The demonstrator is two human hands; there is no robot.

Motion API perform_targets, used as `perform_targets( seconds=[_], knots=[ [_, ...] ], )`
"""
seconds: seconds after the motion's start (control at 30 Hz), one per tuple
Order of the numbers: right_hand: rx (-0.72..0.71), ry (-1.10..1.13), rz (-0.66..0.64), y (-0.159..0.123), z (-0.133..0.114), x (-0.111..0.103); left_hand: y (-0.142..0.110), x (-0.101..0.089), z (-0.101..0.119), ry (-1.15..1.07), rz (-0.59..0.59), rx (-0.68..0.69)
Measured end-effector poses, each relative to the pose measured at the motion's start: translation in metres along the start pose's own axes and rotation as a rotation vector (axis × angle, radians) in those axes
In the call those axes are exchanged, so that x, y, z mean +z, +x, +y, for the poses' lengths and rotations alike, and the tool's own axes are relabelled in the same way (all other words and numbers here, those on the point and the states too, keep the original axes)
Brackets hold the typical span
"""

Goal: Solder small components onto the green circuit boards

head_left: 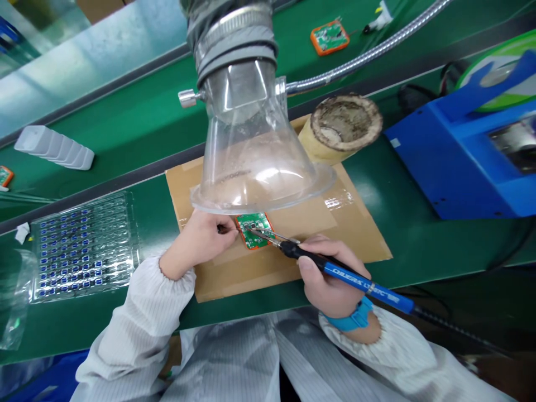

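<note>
A green circuit board (pixel 260 239) in an orange frame lies flat on a cardboard sheet. My right hand (pixel 333 279) is wrapped round a blue soldering iron (pixel 364 283), whose tip reaches onto the board's upper middle. A second slim metal tool (pixel 274 231), perhaps tweezers, runs beside the iron from the same hand to the board. At the board's left edge my left hand (pixel 207 237) is closed in a pinch. A small dark bit shows at its fingers, too small to name.
A clear fume hood (pixel 255 151) hangs just above the board. Behind it stands a crusty-rimmed round pot (pixel 345 125). To the right is a blue machine (pixel 464 151); to the left, a clear tray (pixel 84 245) of small blue parts. Another orange-framed board (pixel 330 38) lies farther back.
</note>
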State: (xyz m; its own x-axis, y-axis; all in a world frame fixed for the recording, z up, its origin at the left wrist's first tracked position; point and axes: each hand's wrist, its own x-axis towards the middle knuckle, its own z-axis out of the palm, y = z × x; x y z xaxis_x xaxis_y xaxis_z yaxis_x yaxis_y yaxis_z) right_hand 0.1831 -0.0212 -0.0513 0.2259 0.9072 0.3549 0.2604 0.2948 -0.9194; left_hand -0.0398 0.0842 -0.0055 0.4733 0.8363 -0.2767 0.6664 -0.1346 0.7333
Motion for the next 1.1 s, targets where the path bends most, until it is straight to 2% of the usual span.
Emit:
perform_targets(
  seconds=[0.2,0.43,0.63,0.7,0.83,1.0,1.1],
  knots=[
    [-0.007,0.022,0.031,-0.004,0.006,-0.001,0.000,-0.001,0.000,0.003,-0.007,0.021],
    [0.007,0.069,0.045,-0.004,0.005,-0.003,-0.003,-0.006,0.002,0.075,-0.077,0.041],
    [0.054,0.060,0.151,0.001,0.003,-0.007,-0.011,-0.020,-0.002,-0.096,-0.110,-0.034],
    [0.051,0.060,0.134,0.002,0.003,-0.008,-0.013,-0.021,-0.002,-0.102,-0.101,-0.049],
    [0.028,0.028,0.094,0.001,0.004,-0.009,-0.014,-0.014,0.002,0.042,-0.035,-0.063],
    [0.016,0.045,0.070,-0.002,0.005,-0.008,-0.018,-0.005,0.005,0.144,0.051,-0.005],
    [0.014,-0.004,0.113,0.001,0.005,-0.010,-0.020,-0.003,0.002,0.167,0.069,0.049]
  ],
)
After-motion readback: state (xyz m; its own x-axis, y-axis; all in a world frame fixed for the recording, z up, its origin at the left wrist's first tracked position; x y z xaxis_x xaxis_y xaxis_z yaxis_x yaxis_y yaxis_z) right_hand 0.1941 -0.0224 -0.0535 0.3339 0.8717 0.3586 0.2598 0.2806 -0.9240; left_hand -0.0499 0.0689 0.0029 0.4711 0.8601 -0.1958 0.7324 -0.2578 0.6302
